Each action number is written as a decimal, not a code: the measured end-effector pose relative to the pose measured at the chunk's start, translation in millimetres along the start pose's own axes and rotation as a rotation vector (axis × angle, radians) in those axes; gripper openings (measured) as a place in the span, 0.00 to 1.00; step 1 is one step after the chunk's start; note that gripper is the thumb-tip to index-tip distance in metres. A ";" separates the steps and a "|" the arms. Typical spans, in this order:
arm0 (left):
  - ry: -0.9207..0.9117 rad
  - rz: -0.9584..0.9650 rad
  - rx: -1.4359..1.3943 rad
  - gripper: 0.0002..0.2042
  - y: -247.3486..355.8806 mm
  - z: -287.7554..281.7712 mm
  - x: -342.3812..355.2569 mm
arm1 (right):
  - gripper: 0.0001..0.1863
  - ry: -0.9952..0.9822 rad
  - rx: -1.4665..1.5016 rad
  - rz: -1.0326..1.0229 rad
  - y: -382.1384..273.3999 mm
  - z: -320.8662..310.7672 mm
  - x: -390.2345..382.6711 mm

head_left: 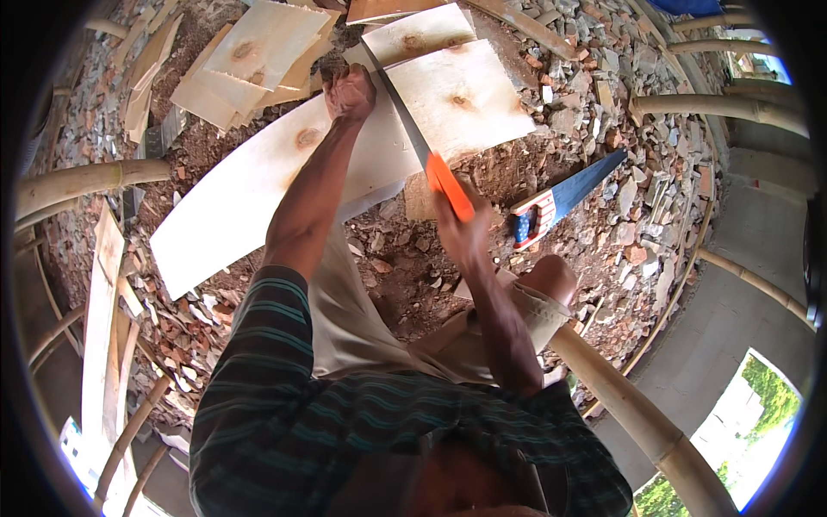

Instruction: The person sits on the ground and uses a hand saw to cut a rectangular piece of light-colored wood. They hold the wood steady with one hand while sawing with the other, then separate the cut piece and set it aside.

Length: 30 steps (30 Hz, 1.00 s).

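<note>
A pale wooden board (245,194) lies slanting across the upper middle. My left hand (349,90) is on its far end, fingers curled around the edge beside the cut line. My right hand (465,224) grips the orange handle of a handsaw (405,116), whose long blade lies along the board toward its far edge. Right of the blade sits a squarer pale piece (474,99), with a smaller knotted piece (431,30) above it. A second saw (568,185), with a blue blade and a star-and-stripe handle, rests on rubble right of my right hand.
Broken brick rubble (629,258) covers the ground around my legs. Plywood offcuts (241,69) are piled at upper left, long planks (103,327) at lower left. Bamboo poles (620,396) jut in from both sides. A grey wall (758,224) with openings stands at the right.
</note>
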<state>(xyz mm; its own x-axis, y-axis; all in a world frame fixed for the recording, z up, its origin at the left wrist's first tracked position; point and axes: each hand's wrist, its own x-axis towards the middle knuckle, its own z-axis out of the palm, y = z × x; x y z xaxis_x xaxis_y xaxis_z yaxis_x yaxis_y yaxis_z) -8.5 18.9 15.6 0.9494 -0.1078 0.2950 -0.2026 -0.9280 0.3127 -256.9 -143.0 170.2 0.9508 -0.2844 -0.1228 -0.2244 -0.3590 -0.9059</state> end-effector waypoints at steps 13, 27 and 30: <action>0.059 0.025 0.033 0.09 0.1 4.4 -0.6 | 0.12 0.062 -0.042 -0.144 24.1 12.8 0.1; 0.040 -0.019 -0.059 0.09 4.1 -0.4 -0.1 | 0.10 0.044 0.020 -0.080 17.8 3.7 -18.0; 0.129 -0.044 -0.030 0.09 3.1 6.3 -0.5 | 0.14 0.159 0.083 -0.165 24.3 -27.6 -85.7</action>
<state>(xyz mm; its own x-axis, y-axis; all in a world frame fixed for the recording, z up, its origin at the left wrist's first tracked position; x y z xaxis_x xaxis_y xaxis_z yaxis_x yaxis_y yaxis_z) -8.1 13.8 10.7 0.9190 -0.0184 0.3938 -0.1701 -0.9196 0.3542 -349.7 -151.8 169.8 0.9260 -0.3669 0.0889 -0.0444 -0.3399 -0.9394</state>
